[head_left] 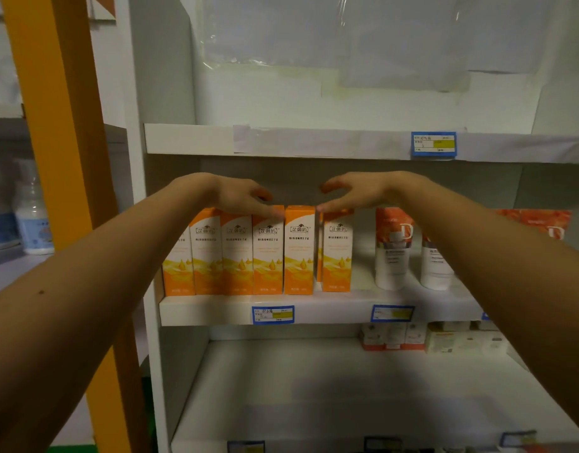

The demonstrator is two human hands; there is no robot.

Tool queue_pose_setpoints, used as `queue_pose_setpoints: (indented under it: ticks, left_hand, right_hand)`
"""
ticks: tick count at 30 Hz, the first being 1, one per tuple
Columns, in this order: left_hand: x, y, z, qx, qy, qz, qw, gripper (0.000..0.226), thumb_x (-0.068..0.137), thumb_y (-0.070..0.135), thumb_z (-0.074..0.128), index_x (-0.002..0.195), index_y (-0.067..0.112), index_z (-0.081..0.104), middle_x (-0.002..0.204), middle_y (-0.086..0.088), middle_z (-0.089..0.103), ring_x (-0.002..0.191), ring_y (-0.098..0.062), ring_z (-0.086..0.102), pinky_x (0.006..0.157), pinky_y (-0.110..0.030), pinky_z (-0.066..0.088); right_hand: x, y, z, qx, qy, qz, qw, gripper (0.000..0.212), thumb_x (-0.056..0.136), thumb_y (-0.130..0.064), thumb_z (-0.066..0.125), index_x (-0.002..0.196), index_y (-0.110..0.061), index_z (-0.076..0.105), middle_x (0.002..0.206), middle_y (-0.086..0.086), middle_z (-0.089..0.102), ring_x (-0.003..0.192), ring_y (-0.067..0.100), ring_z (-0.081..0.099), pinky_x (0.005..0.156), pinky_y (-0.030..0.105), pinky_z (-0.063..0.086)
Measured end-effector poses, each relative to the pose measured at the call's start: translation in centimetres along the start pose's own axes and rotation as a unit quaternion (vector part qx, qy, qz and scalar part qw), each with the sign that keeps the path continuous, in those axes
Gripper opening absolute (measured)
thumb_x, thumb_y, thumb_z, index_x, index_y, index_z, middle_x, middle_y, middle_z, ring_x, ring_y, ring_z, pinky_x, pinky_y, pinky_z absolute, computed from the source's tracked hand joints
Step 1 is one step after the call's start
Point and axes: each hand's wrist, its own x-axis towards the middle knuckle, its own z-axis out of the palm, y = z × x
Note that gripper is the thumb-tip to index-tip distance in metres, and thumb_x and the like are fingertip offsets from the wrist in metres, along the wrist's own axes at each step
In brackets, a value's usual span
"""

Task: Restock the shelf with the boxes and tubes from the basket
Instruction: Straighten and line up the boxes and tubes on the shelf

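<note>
Several tall orange-and-white boxes stand in a row on the middle shelf. My left hand rests its fingertips on the tops of the boxes left of the middle one. My right hand touches the tops of the boxes on the right end of the row. Both hands have fingers spread and curved, and neither grips anything. Two white tubes with orange-red caps stand upside down to the right of the boxes, partly behind my right forearm. The basket is out of view.
A bare upper shelf hangs just above my hands. The lower shelf holds small boxes at its back right. An orange post stands at the left, with white bottles beyond it.
</note>
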Motion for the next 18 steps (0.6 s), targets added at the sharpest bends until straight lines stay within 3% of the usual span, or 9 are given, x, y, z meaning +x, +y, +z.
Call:
queue_pose_setpoints:
  ticks: [5, 7, 11, 18]
  left_hand:
    - [0.4, 1.6, 1.2, -0.047, 0.044, 0.06, 0.996, 0.073, 0.086, 0.054, 0.045, 0.147, 0.02, 0.022, 0.153, -0.002, 0.029, 0.138, -0.023, 0.033, 0.113, -0.038, 0.027]
    - [0.7, 2.0, 1.4, -0.047, 0.035, 0.071, 0.996, 0.069, 0.088, 0.05, 0.044, 0.146, 0.018, 0.024, 0.149, -0.004, 0.037, 0.134, -0.023, 0.039, 0.112, -0.038, 0.031]
    - [1.2, 1.7, 1.7, -0.029, 0.016, 0.091, 0.995, 0.053, 0.091, 0.045, 0.043, 0.137, 0.018, 0.042, 0.119, -0.003, 0.063, 0.107, -0.02, 0.061, 0.099, -0.041, 0.047]
    - [1.2, 1.6, 1.8, -0.031, 0.022, 0.104, 0.994, 0.045, 0.091, 0.042, 0.045, 0.13, 0.02, 0.049, 0.108, 0.0, 0.066, 0.099, -0.018, 0.064, 0.09, -0.036, 0.05]
  right_hand:
    - [-0.3, 1.7, 0.0, -0.033, -0.044, 0.049, 0.997, 0.085, 0.079, -0.053, 0.059, 0.147, -0.024, 0.016, 0.156, -0.003, 0.02, 0.143, 0.023, 0.021, 0.116, 0.046, 0.021]
    - [-0.3, 1.6, 0.3, -0.045, -0.061, 0.051, 0.996, 0.079, 0.084, -0.05, 0.056, 0.147, -0.022, 0.017, 0.154, -0.001, 0.025, 0.14, 0.023, 0.027, 0.114, 0.044, 0.024]
    - [-0.1, 1.3, 0.7, -0.047, -0.075, 0.033, 0.996, 0.067, 0.089, -0.044, 0.052, 0.145, -0.02, 0.024, 0.147, 0.002, 0.038, 0.134, 0.023, 0.037, 0.112, 0.043, 0.028]
    - [0.3, 1.4, 0.6, -0.048, -0.057, 0.023, 0.997, 0.064, 0.077, -0.05, 0.064, 0.131, -0.022, 0.042, 0.126, 0.0, 0.055, 0.117, 0.022, 0.051, 0.105, 0.046, 0.039]
